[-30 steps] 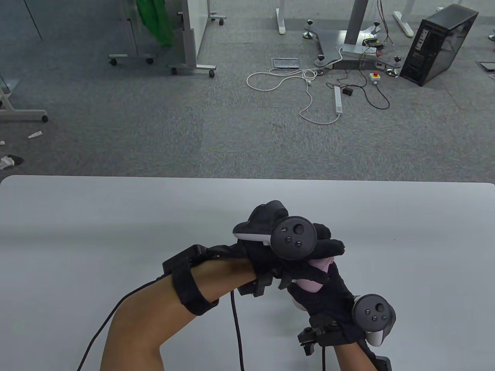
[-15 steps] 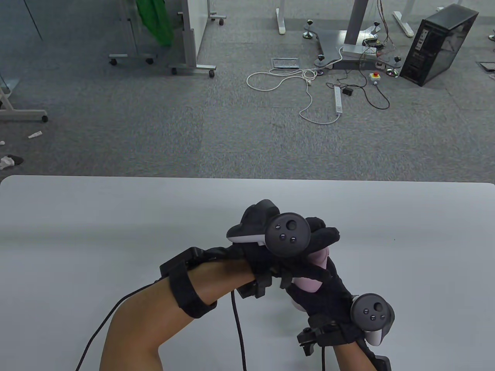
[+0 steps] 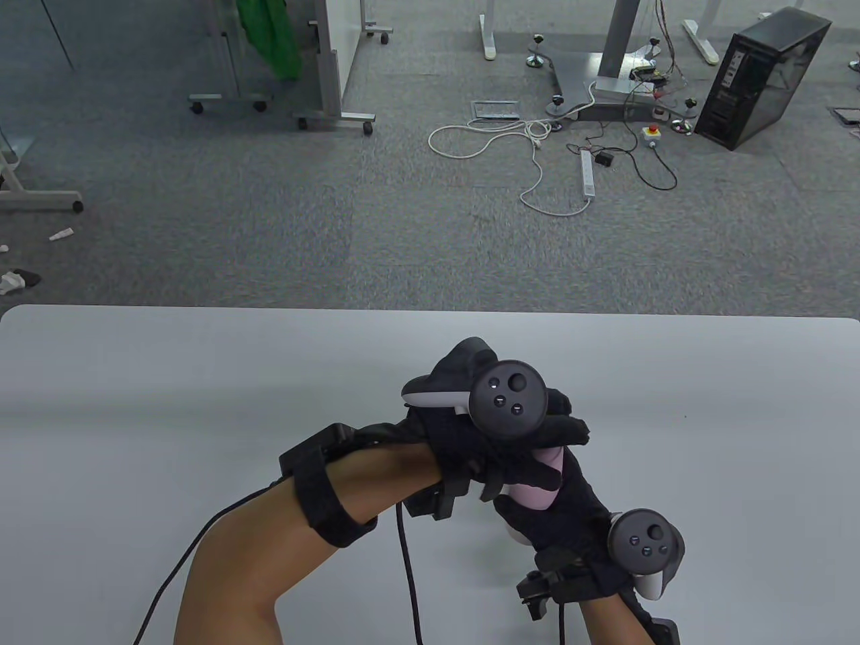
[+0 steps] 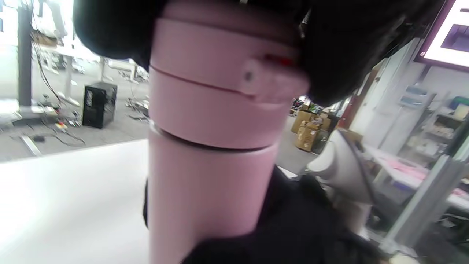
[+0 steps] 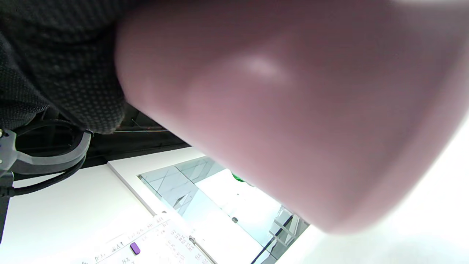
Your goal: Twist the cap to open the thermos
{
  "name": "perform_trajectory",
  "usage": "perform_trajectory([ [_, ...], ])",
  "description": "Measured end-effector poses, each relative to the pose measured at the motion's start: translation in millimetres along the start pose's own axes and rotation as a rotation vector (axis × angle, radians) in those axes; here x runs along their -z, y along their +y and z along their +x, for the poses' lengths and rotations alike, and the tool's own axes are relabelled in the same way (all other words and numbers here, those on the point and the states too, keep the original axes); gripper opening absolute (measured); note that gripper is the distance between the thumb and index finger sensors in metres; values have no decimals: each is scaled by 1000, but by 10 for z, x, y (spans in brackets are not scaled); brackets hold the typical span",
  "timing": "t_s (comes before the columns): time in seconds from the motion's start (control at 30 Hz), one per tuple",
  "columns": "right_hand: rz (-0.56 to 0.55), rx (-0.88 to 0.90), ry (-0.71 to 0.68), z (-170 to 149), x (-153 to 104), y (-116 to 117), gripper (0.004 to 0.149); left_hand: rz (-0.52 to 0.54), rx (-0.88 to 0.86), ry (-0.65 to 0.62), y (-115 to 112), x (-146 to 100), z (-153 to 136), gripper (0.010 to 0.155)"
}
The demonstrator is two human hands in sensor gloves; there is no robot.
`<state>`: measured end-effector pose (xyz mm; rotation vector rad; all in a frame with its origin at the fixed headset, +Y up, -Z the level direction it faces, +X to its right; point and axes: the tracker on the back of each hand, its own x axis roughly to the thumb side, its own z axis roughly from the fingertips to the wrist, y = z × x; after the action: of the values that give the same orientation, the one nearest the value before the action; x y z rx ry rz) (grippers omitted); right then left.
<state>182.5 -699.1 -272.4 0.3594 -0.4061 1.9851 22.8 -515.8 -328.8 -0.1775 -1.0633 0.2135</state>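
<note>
Table view: thermos point(image 3: 537, 494) mostly covered by left hand point(image 3: 497, 437) and right hand point(image 3: 571, 517); only a pink patch shows. Cap point(image 4: 223, 84) top cut off by the left wrist view's upper edge (glove over it). Right wrist view: thermos body blurred, featureless.

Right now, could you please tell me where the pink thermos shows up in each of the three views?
Table view: the thermos peeks out low and right of centre, between the left hand above and the right hand below.
Left wrist view: it fills the centre, its cap on top under black fingers.
Right wrist view: a blurred pink mass across the upper right.
Shared landmark: the white table.
</note>
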Motion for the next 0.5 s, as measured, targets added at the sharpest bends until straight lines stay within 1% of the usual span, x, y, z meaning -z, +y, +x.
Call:
perform_trajectory([
  [0.1, 3, 1, -1, 5, -1, 15, 114, 54, 55, 38, -9, -10, -11, 69],
  [0.13, 4, -1, -3, 8, -1, 18, 114, 63, 60, 48, -14, -13, -18, 68],
  [0.2, 5, -7, -3, 10, -3, 22, 114, 102, 70, 74, -31, -20, -43, 71],
  [0.23, 5, -9, -4, 10, -3, 22, 114, 105, 66, 82, -38, -20, -51, 73],
  [0.3, 4, -12, -2, 6, -4, 20, 114, 78, 44, 106, -53, -14, -69, 75],
  [0.33, 2, -22, 1, 8, -4, 22, 114, 38, 14, 127, -58, -6, -83, 79],
  [0.37, -1, -27, 6, 4, -4, 21, 114, 6, -14, 140, -60, -1, -95, 79],
  [0.4, 1, -15, 12, -2, -4, 19, 114, -33, -51, 128, -65, 2, -112, 79],
  [0.43, 7, 3, 12, 1, -1, 22, 114, -49, -82, 109, -64, -2, -128, 80],
  [0.47, 10, 3, 10, 4, 0, 23, 114, -42, -100, 92, -56, -13, -140, 83],
  [0.5, 7, -2, 6, 10, 1, 20, 114, -42, -132, 42, -43, -24, -151, 85],
])
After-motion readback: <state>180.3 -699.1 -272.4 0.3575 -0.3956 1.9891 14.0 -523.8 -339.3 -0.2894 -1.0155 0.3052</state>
